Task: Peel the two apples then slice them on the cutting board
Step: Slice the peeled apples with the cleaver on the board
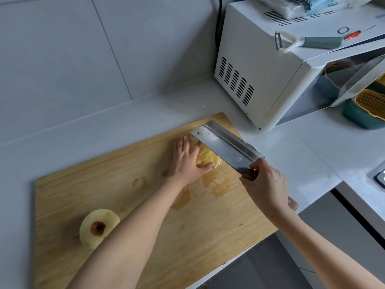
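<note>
Single head-worn wide-angle view, looking forward and steeply down at the counter (pixel 302 155) from close above. Cutting board (pixel 93 184) fills lower centre, nearest the lens. Microwave (pixel 260 65) sits upper right, wall (pixel 62 59) upper left, both farther off.

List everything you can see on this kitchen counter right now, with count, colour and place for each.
cutting board: one, light wood, on the grey countertop
peeled apple: one, pale yellow, whole, near-left part of the board
apple slices: one pile, pale yellow, far part of the board
cleaver: one, steel, tilted beside the slices
countertop oven: one, white, far right, door open
peeler: one, white head, grey-green handle, on top of the oven
strainer basket: one, yellow inside teal, right edge
left hand: fingers laid over the slices, pressing them
right hand: grips the cleaver's handle
</note>
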Demonstrator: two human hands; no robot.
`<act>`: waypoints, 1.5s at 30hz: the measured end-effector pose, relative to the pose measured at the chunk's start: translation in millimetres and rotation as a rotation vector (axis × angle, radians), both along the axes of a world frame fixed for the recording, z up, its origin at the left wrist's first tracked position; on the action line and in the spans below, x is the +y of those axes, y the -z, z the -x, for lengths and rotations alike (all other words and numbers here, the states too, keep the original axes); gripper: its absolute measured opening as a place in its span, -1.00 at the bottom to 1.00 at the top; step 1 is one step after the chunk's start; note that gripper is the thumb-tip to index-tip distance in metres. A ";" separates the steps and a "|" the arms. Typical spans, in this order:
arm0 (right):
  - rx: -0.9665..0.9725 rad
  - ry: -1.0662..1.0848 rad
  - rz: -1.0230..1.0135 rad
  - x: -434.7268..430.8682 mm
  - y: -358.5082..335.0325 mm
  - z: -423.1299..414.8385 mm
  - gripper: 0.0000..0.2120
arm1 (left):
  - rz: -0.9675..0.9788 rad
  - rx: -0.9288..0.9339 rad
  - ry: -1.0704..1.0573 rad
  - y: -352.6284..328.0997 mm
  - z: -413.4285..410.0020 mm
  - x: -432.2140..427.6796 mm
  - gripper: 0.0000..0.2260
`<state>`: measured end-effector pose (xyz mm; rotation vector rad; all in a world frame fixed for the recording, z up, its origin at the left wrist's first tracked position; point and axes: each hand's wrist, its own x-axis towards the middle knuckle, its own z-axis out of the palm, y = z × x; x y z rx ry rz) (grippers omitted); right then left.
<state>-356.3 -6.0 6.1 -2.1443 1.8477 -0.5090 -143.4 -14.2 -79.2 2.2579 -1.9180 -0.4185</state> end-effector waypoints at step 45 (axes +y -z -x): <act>-0.149 -0.399 -0.176 76.2 -26.7 -61.3 -0.74 | -0.266 0.107 -0.074 -54.9 -40.3 171.4 -0.91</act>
